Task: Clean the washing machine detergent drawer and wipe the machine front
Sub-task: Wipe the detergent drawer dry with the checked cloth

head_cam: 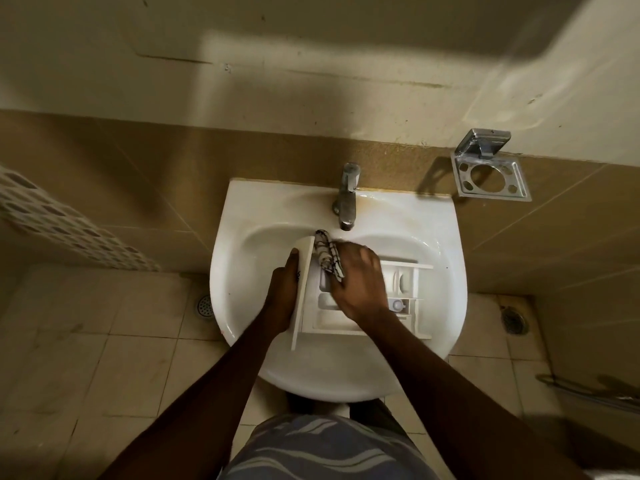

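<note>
A white detergent drawer (405,282) lies across the basin of a white sink (446,244), its front panel pointing left. My left hand (282,296) grips that front panel from the outside. My right hand (360,282) is closed on a patterned black-and-white cloth (327,252) and presses it into the drawer's left compartments. My right hand hides much of the drawer's middle. The washing machine is not in view.
A chrome tap (347,195) stands at the back of the sink, spout just above the cloth. A metal holder (490,173) hangs on the wall at the right. Floor drains (204,305) (515,320) flank the sink. A perforated basket (52,216) stands at the left.
</note>
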